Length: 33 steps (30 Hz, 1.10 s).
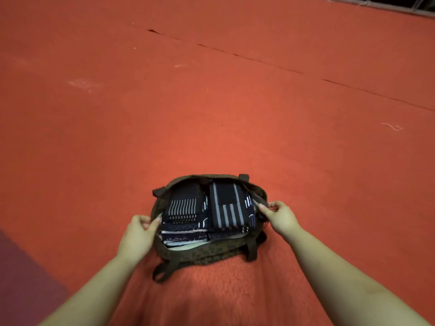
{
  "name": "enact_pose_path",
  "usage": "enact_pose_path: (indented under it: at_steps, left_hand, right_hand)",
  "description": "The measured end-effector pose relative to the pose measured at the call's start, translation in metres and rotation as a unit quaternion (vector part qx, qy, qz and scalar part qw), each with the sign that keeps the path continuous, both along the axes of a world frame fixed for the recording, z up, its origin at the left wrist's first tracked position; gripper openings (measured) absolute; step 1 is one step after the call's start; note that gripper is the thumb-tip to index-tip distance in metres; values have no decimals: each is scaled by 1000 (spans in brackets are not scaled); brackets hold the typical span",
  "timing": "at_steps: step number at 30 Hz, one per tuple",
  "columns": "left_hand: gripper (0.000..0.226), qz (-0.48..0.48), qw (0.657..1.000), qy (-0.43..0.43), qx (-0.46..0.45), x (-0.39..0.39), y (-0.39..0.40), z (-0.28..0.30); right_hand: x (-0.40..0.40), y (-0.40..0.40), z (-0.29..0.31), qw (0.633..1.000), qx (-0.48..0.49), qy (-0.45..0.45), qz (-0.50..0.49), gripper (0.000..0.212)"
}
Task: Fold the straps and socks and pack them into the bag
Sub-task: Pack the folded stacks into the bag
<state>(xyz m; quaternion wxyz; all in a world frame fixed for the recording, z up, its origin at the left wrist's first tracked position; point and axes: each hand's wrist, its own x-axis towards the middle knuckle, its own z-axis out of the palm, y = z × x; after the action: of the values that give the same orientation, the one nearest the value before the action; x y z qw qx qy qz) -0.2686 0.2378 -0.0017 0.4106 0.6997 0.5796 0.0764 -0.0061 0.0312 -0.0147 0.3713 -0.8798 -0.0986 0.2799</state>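
Hands (two) [138, 234] [280, 216] pinch one bag's [200, 255] rim.

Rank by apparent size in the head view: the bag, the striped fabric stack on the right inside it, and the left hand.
1. bag, clearly largest.
2. Unsure: the striped fabric stack and the left hand look about alike, and the hand is nearer the camera, so I do not rank them.
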Motion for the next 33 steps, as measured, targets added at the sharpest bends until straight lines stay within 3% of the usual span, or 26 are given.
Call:
enact_pose_path:
  at_steps: [5, 8, 13, 17, 23, 28, 33]
  left_hand:
    - [20, -19, 999, -14, 36, -9, -4, -11]
    - [23, -9, 997, -42, 59, -18, -2, -8]
    - [28, -31, 992, -60, 105, -33, 4, 0]
    - [37, -35, 986, -88, 136, -31, 7, 26]
    - [41, -45, 976, -106, 184, -23, 21, 78]
    - [46, -73, 975, -70, 196, -4, 41, 112]
    - [45, -84, 971, -89, 203, 11, 44, 145]
  right_hand:
    - [-12, 3, -2, 1000, 5, -2, -22, 18]
    - [-14, -1, 6, 999, -1, -31, -25, 31]
    - [-10, -13, 31, 997, -9, -69, 21, 34]
    - [-13, -15, 55, 989, -35, -123, 68, 38]
    - [-6, -15, 107, 976, -41, -207, 57, 41]
    - [5, -16, 142, 971, -53, -220, 73, 39]
    - [11, -31, 162, 972, -25, -231, 16, 41]
